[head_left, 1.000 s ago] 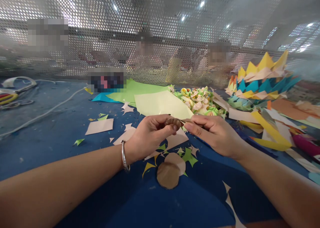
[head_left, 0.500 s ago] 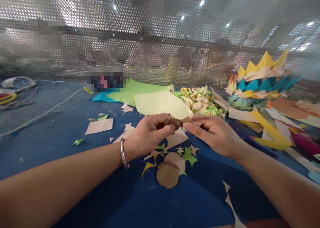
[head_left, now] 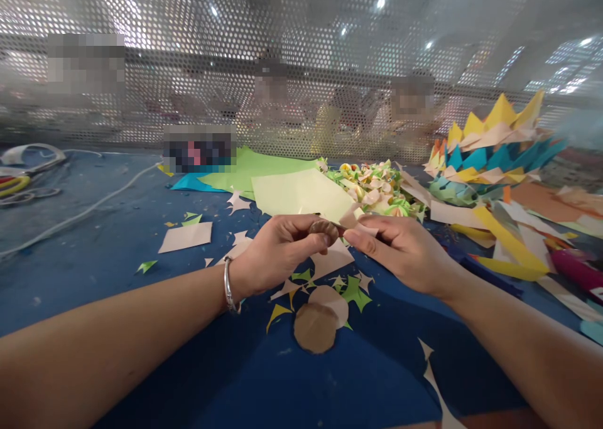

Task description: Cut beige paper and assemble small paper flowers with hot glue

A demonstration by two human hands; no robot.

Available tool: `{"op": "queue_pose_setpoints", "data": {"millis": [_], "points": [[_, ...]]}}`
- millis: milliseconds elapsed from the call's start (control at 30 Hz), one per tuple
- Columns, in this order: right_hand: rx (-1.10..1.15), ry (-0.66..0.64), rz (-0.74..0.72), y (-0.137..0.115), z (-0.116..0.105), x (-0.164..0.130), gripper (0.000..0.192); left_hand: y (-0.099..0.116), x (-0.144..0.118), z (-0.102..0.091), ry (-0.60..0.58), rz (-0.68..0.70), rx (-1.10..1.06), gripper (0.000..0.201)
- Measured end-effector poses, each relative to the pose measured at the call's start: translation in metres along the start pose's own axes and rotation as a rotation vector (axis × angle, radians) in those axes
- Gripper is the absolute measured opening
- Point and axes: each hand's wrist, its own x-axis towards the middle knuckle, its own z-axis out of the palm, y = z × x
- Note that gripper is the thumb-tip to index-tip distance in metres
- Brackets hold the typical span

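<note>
Head cam: nearest, on the blue counter (head_left: 264, 385), a brown disc (head_left: 315, 330) is seen lapped over a pale pink disc (head_left: 336, 300), w/ green scraps (head_left: 358, 295) strewn just beyond. Above these, a small ridged brown piece (head_left: 324, 229) is pinched betw. thumb & fingers of the L hand (head_left: 268, 253), off its fingertip side, toward the R hand (head_left: 407, 250); its longer axis is set approx. crosswise. By the R hand, thumb & fingers pressed together, a pink paper piece (head_left: 349, 218) is gripped, its inner edge brought right up to the brown piece; whether the two touch can't be told. The L hand is thus the nearer, in contact; R fingertips are just beside. Farther: a pale yellow sheet (head_left: 301, 193), a heap of folded bits (head_left: 365, 184), then a spiky paper stack (head_left: 499, 156), far R. Backed by a perforated screen (head_left: 188, 33).
</note>
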Motion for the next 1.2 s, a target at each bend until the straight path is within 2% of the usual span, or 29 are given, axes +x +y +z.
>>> {"op": "queue_pose_setpoints", "data": {"millis": [133, 300, 433, 967, 1200], "points": [[-0.004, 0.004, 0.004, 0.0001, -0.0003, -0.0004, 0.050, -0.0001, -0.0001, 0.0005, -0.009, -0.007, -0.033, 0.021], [0.001, 0.011, -0.002, -0.0008, -0.0008, -0.0001, 0.047, 0.0007, -0.0005, 0.0014, -0.027, -0.015, -0.089, 0.013], [-0.005, 0.022, 0.020, -0.0008, -0.0013, 0.0000, 0.047, 0.0012, -0.0001, 0.0015, -0.050, 0.013, -0.093, 0.016], [-0.053, -0.019, -0.057, 0.0003, 0.0003, -0.0007, 0.047, 0.0004, -0.0017, 0.0003, -0.129, -0.007, 0.037, 0.017], [-0.061, -0.011, -0.054, 0.0014, 0.0012, -0.0003, 0.047, 0.0014, 0.0000, 0.0000, -0.153, -0.023, 0.022, 0.015]]}}
